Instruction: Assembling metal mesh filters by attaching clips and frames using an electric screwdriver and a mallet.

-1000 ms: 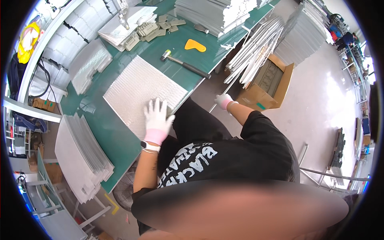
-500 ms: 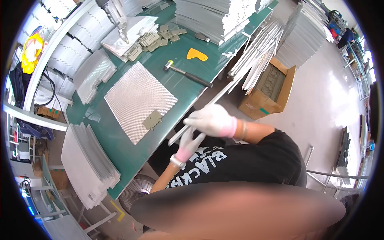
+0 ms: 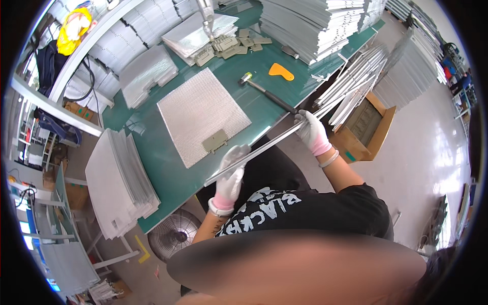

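A long, thin silver-white metal strip (image 3: 272,144) runs slantwise along the front edge of the green table. My left hand (image 3: 232,170), in a white glove with a pink cuff, is closed around it close to its lower end. Farther up, my right hand (image 3: 311,133) grips the same strip, gloved alike, beside the tip of a hammer handle. On the table just beyond the strip lies a perforated silver sheet (image 3: 201,114) with a small olive-grey plate (image 3: 216,141) on its near corner. The black-handled hammer (image 3: 272,96) rests to the right of that sheet.
An orange scraper (image 3: 281,71) lies past the hammer. Olive-grey pieces (image 3: 229,47) are heaped at the back. Stacks of sheets (image 3: 119,178) stand at the table's left end. Right of the table are bundled strips (image 3: 356,84) and an open cardboard box (image 3: 378,137); below, a floor fan (image 3: 175,235).
My hands, close together before, are now spread along the strip, the right one farther up and out. The strip now lies along the table edge. The whole view has shifted.
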Demonstrator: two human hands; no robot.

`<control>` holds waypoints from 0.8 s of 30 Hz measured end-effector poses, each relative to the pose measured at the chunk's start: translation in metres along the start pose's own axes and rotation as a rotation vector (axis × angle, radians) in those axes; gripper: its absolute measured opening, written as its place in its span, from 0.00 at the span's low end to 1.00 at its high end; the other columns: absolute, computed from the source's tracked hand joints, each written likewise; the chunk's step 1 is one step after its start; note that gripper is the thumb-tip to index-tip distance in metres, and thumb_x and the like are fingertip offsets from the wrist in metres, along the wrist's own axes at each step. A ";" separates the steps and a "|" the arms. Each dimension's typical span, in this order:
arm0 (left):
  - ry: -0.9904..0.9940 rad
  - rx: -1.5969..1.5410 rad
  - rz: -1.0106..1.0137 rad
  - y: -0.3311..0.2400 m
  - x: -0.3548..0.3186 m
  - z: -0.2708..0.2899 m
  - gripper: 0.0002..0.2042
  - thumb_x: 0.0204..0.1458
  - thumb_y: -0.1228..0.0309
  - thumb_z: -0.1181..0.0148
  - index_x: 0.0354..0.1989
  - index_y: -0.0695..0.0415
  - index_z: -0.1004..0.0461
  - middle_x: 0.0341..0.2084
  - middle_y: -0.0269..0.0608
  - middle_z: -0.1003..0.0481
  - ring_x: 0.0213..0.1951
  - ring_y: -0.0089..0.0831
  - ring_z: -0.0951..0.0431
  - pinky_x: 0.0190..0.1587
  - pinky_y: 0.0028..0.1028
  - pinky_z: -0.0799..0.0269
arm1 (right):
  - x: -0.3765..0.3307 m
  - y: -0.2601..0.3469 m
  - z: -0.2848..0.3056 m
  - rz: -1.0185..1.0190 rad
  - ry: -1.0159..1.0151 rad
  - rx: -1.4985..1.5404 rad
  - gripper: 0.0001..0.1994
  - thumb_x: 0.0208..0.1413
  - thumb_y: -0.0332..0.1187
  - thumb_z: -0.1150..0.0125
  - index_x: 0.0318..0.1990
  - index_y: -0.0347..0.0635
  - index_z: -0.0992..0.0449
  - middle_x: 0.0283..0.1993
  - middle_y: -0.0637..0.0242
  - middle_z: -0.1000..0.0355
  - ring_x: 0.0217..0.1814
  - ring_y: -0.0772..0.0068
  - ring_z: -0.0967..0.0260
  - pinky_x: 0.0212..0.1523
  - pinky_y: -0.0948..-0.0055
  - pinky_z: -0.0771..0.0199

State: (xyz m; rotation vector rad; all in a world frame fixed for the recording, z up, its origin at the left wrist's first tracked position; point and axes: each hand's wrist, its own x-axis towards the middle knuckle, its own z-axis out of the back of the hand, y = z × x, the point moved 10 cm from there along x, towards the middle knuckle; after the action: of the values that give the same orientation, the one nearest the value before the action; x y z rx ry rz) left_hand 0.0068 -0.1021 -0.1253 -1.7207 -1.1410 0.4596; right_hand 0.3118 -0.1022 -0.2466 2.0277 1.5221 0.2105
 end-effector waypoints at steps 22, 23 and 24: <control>-0.360 0.490 -0.431 -0.147 -0.087 0.132 0.27 0.69 0.47 0.63 0.34 0.59 0.29 0.08 0.26 0.41 0.10 0.19 0.41 0.14 0.22 0.44 | -0.056 0.162 -0.214 0.534 0.221 0.025 0.12 0.66 0.41 0.47 0.34 0.44 0.32 0.27 0.72 0.38 0.25 0.78 0.42 0.30 0.75 0.35; -0.371 0.472 -0.368 -0.134 -0.076 0.128 0.27 0.69 0.47 0.62 0.33 0.60 0.30 0.08 0.26 0.41 0.10 0.19 0.41 0.14 0.22 0.44 | -0.054 0.134 -0.228 0.460 0.111 -0.053 0.12 0.66 0.41 0.47 0.36 0.42 0.32 0.29 0.69 0.36 0.27 0.77 0.40 0.32 0.74 0.32; -0.398 0.471 -0.309 -0.123 -0.072 0.125 0.26 0.69 0.48 0.61 0.33 0.61 0.30 0.08 0.26 0.41 0.10 0.19 0.42 0.14 0.22 0.44 | -0.036 0.096 -0.251 0.299 0.364 0.026 0.12 0.66 0.40 0.47 0.37 0.40 0.31 0.31 0.67 0.34 0.30 0.73 0.36 0.36 0.72 0.28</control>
State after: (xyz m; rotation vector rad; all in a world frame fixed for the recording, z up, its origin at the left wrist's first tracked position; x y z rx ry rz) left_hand -0.1788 -0.0893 -0.0873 -1.0488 -1.4161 0.8256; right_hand 0.2639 -0.0624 0.0171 2.3263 1.4191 0.7155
